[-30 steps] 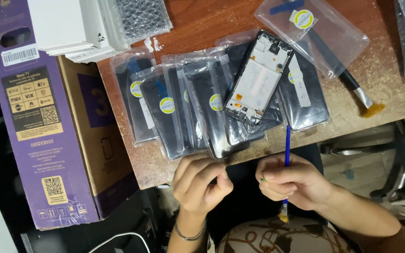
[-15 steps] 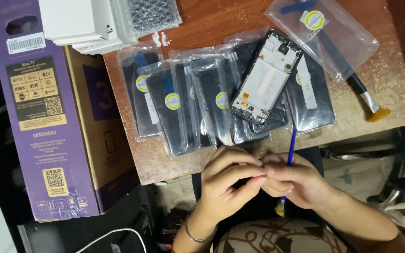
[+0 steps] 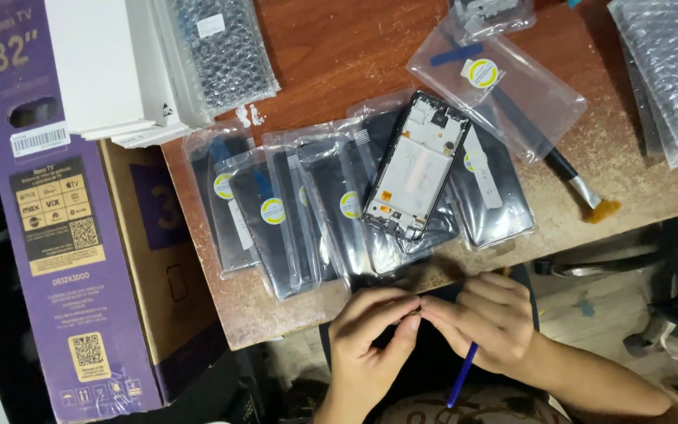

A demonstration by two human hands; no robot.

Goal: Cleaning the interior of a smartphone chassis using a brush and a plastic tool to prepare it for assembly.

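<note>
Blue tool (image 3: 462,374) ×1 in right hand (image 3: 486,322) grip; left hand (image 3: 370,330) fingertips pinched, contents unclear.

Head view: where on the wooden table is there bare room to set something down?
Bare wood on the table between the bubble wrap stack and the clear bag; another patch right of the brush. The middle is crowded with bagged phone screens.

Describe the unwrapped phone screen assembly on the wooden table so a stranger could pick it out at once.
Start at the brown wooden table and find the fanned row of dark phone screens in clear plastic sleeves along its near edge. On top of them, tilted, lies the bare phone screen assembly. It alone has no sleeve, and shows a white back panel inside a black frame instead of a round yellow sticker.
</note>
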